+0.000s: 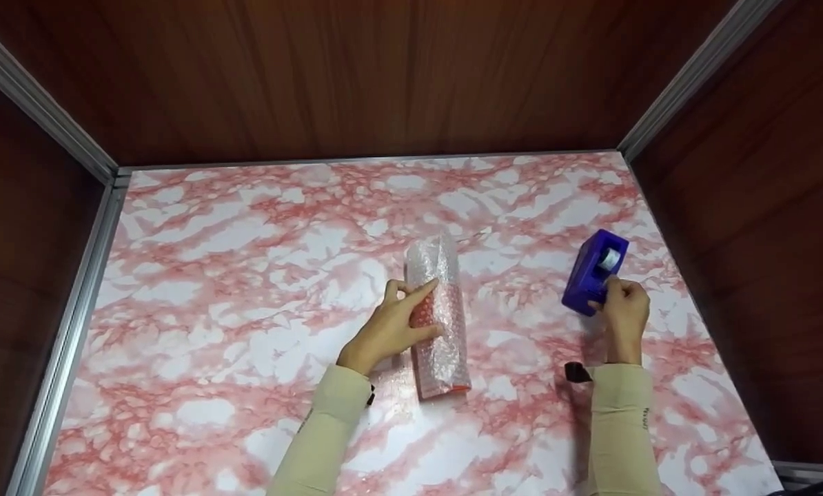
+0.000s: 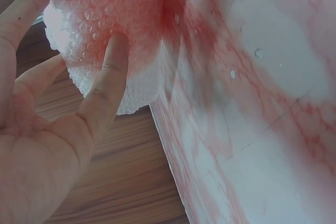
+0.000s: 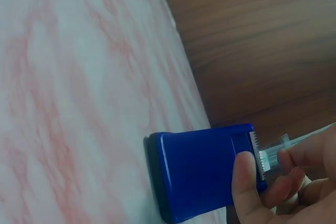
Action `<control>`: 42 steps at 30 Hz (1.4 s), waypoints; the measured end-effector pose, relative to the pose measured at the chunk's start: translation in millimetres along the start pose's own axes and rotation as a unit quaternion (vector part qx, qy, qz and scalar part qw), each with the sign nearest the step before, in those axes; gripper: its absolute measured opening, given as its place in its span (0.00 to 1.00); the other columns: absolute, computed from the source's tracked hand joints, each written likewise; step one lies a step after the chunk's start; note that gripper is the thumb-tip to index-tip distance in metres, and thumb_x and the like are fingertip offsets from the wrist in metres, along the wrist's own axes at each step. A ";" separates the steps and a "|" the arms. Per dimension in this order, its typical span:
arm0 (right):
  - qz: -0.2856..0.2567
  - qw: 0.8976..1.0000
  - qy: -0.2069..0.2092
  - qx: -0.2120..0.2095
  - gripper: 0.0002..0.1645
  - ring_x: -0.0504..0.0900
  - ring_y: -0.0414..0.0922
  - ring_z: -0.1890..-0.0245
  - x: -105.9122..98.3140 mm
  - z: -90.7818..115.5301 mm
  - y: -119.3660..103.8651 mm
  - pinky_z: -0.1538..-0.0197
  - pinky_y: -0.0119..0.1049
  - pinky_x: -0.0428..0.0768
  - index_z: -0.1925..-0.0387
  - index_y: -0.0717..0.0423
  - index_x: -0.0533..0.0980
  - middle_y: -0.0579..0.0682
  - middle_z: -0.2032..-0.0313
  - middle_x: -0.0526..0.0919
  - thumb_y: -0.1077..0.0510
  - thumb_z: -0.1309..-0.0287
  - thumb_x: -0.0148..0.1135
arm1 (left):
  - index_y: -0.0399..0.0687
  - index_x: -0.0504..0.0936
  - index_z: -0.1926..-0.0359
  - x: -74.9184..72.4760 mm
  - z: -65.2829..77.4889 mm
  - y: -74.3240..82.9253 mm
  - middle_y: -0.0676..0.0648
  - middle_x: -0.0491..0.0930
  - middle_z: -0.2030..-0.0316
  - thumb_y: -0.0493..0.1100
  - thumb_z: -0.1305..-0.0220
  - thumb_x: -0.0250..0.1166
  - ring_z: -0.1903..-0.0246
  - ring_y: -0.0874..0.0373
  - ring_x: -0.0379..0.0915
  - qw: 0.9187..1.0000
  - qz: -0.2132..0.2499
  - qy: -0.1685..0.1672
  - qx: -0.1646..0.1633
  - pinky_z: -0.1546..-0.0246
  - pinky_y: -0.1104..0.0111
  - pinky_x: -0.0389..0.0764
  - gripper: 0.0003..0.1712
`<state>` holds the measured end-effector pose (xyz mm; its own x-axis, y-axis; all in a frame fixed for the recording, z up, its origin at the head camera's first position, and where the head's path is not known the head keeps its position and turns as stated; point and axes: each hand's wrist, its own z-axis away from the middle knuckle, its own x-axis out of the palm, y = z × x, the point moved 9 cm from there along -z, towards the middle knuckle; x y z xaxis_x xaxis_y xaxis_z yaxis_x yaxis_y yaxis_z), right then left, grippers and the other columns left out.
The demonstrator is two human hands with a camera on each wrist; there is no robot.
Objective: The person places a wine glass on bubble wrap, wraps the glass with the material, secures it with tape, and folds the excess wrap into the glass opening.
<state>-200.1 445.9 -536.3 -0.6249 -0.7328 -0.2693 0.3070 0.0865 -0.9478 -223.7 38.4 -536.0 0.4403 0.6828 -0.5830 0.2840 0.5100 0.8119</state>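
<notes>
A long bundle of clear bubble wrap [image 1: 449, 358] lies lengthwise in the middle of the table, something red showing through it. My left hand [image 1: 387, 334] rests on its left side, the fingers spread and fairly straight. Fingertips press against the bubbles in the left wrist view. To the right stands a blue-purple tape dispenser [image 1: 580, 279] with a roll of tape [image 1: 610, 259] in it. My right hand [image 1: 626, 313] is at its near end, pinching a strip of clear tape [image 3: 271, 158] beside the toothed cutter [image 3: 257, 153]. One finger [image 3: 244, 174] touches the dispenser's body.
The table [image 1: 211, 310] has a red-and-white marbled surface. Dark wood-grain panels [image 1: 356, 83] enclose the back and both sides, with metal frame rails [image 1: 74, 303] along the edges. A dark cable [image 1: 821, 484] shows at the lower right corner.
</notes>
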 end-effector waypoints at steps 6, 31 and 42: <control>-0.068 0.997 0.002 0.027 0.14 0.81 0.39 0.80 3.0 2.0 4.9 0.69 0.30 0.83 0.61 0.70 0.69 0.57 0.55 0.70 0.58 0.27 0.50 | 0.66 0.56 0.22 -0.6 -0.8 0.0 0.47 0.58 0.45 0.61 0.39 0.70 0.59 0.52 0.71 1.000 0.000 0.003 -0.001 0.50 0.61 0.75 0.49; -0.244 0.966 0.067 -0.048 0.15 0.75 0.46 0.70 3.8 28.2 31.3 0.55 0.38 0.82 0.79 0.65 0.67 0.51 0.75 0.71 0.70 0.36 0.49 | 0.64 0.56 0.22 1.4 1.6 0.3 0.47 0.58 0.45 0.62 0.39 0.69 0.63 0.53 0.70 1.000 0.003 0.001 -0.006 0.54 0.61 0.75 0.49; -0.322 0.943 0.019 0.083 0.14 0.75 0.46 0.78 20.5 33.2 65.1 0.73 0.39 0.79 0.71 0.65 0.71 0.54 0.76 0.74 0.61 0.28 0.55 | 0.66 0.55 0.22 2.6 1.9 -1.0 0.46 0.57 0.43 0.62 0.38 0.68 0.70 0.59 0.65 1.000 0.002 -0.003 -0.010 0.58 0.63 0.74 0.49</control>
<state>-169.1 414.0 -597.9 -0.7441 -0.5726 0.3443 -0.0392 -0.4770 -0.8780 -221.2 38.7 -538.3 0.4474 0.6815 -0.5791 0.2642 0.5179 0.8136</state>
